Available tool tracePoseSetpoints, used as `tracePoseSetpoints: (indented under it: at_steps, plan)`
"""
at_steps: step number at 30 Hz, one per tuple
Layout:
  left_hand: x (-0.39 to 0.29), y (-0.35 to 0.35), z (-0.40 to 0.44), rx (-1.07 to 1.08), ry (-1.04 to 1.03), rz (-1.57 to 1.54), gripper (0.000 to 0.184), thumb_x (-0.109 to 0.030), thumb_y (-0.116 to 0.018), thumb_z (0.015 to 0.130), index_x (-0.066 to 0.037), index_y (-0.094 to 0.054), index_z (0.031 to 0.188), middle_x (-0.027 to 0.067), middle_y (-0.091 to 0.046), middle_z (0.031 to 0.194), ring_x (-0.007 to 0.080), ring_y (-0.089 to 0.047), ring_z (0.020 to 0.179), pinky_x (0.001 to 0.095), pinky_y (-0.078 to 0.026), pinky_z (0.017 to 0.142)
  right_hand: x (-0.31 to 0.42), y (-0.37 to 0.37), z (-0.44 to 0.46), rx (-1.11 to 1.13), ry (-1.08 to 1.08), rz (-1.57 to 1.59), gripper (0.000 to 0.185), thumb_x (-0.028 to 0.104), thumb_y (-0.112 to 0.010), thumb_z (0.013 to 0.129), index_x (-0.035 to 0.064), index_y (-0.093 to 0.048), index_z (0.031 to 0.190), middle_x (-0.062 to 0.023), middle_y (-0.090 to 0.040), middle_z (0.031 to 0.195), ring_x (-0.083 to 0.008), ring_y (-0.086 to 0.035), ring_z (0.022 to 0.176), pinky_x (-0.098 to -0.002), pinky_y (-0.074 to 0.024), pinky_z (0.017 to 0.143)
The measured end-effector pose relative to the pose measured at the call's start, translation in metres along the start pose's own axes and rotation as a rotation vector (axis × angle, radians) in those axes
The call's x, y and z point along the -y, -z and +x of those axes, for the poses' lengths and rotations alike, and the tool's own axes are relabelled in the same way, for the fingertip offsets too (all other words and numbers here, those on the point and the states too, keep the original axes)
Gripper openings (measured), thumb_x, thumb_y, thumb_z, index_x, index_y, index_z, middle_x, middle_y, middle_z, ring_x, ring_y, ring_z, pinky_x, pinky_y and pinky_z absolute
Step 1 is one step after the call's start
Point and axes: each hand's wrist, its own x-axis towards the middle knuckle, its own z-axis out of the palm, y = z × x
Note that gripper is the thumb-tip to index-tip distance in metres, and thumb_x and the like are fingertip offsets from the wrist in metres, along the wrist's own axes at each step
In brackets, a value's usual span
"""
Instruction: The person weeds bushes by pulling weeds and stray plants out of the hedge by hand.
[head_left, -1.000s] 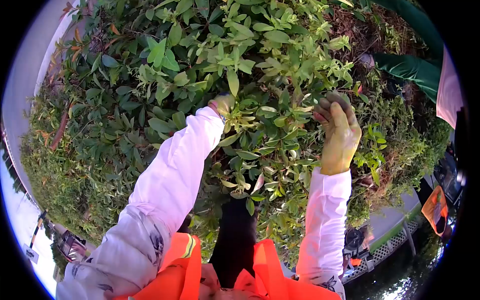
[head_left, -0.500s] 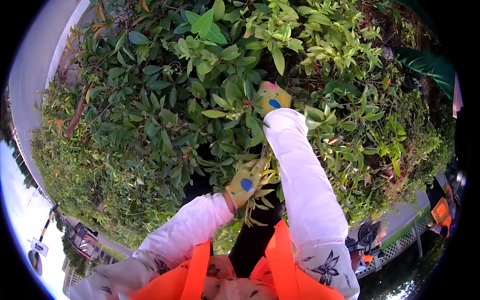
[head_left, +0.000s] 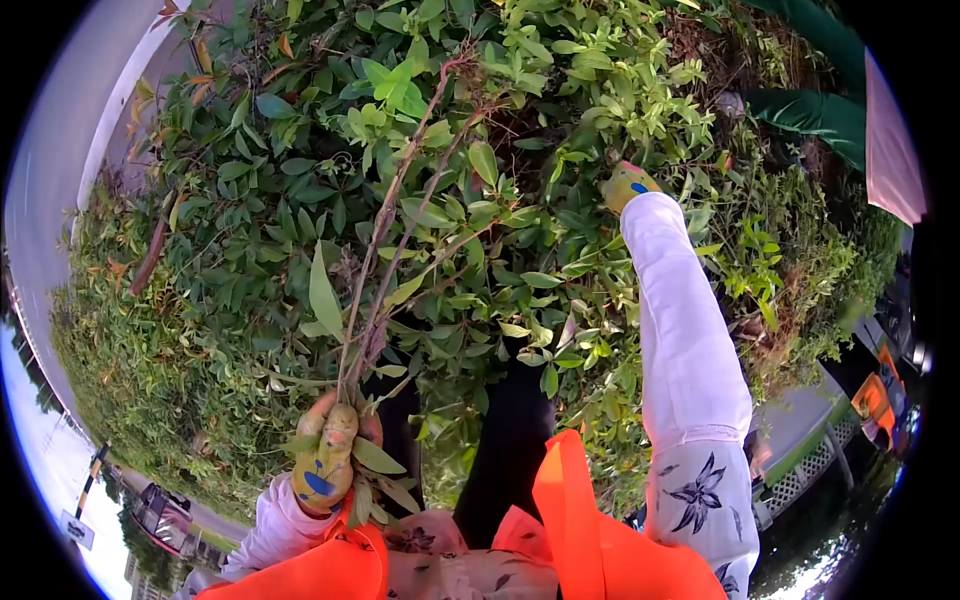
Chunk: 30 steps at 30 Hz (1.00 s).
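My left hand (head_left: 330, 455), in a yellow glove with a blue patch, is closed around a bunch of uprooted weeds (head_left: 380, 235). Their long bare stems point up and away, ending in thin tangled roots, while several leaves hang below the fist. Farther off and to the right, my right hand (head_left: 632, 187), gloved the same way, reaches into the leafy shrubs (head_left: 560, 255). Foliage hides its fingers, so whether they grip anything does not show.
Dense shrubs surround both hands. A road with a pale kerb (head_left: 120, 110) runs along the left. Dark green cloth (head_left: 815, 120) of another person shows at upper right. A white lattice fence (head_left: 810, 485) and an orange item (head_left: 875, 405) are at lower right.
My left hand has drawn back toward my body, down and left, bringing the uprooted weeds out of the shrubs. My right hand has shifted right.
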Motion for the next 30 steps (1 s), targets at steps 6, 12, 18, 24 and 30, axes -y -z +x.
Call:
tracePoseSetpoints:
  at_steps: [6, 12, 18, 24, 30]
  plan:
    - [0.020, -0.035, 0.020, -0.085, 0.188, -0.137, 0.043, -0.043, -0.056, 0.090, -0.003, -0.052, 0.104, 0.0046, -0.057, 0.079, 0.0103, -0.053, 0.054, 0.0214, -0.041, 0.045, 0.015, -0.134, 0.029, -0.156, -0.185, 0.289, 0.030, 0.024, -0.055, 0.086, 0.0052, -0.064, 0.107, -0.0206, -0.063, 0.105, -0.0354, -0.062, 0.095, -0.0416, -0.0489, 0.083]
    - [0.013, -0.035, 0.028, 0.125, 0.062, 0.156, 0.031, -0.030, -0.049, 0.095, 0.000, -0.055, 0.100, 0.0031, -0.060, 0.084, 0.0098, -0.053, 0.062, 0.0236, -0.042, 0.052, 0.070, -0.070, -0.047, -0.294, -0.454, 0.805, 0.030, 0.026, -0.058, 0.084, 0.0030, -0.064, 0.103, -0.0199, -0.065, 0.099, -0.0343, -0.062, 0.090, -0.0424, -0.0484, 0.080]
    - [-0.002, -0.045, 0.015, 0.254, -0.703, 0.880, 0.012, -0.014, -0.050, 0.089, -0.005, -0.057, 0.090, 0.0119, -0.055, 0.072, 0.0252, -0.056, 0.058, 0.0336, -0.045, 0.054, 0.087, 0.008, -0.177, -0.657, -0.040, 0.673, 0.035, 0.025, -0.056, 0.085, 0.0017, -0.058, 0.112, -0.0146, -0.061, 0.108, -0.0274, -0.058, 0.096, -0.0377, -0.0456, 0.083]
    - [-0.008, -0.033, -0.028, 0.550, -0.579, 1.106, 0.020, -0.020, -0.044, 0.089, -0.007, -0.057, 0.096, 0.0114, -0.056, 0.090, 0.0295, -0.061, 0.070, 0.0375, -0.048, 0.063, 0.173, 0.068, -0.357, -0.034, 0.114, 1.752, 0.044, 0.032, -0.056, 0.089, -0.0009, -0.055, 0.119, -0.0073, -0.062, 0.109, -0.0133, -0.057, 0.090, -0.0255, -0.0443, 0.078]
    - [-0.091, -0.035, -0.106, 0.749, -0.361, 1.240, 0.044, -0.043, -0.045, 0.091, -0.004, -0.057, 0.108, 0.0190, -0.063, 0.100, 0.0328, -0.060, 0.095, 0.0372, -0.047, 0.080, 0.215, 0.022, -0.392, -0.364, 0.134, 1.571, 0.038, 0.014, -0.070, 0.075, 0.0042, -0.062, 0.111, -0.0087, -0.065, 0.081, -0.0134, -0.061, 0.066, -0.0279, -0.0482, 0.055]
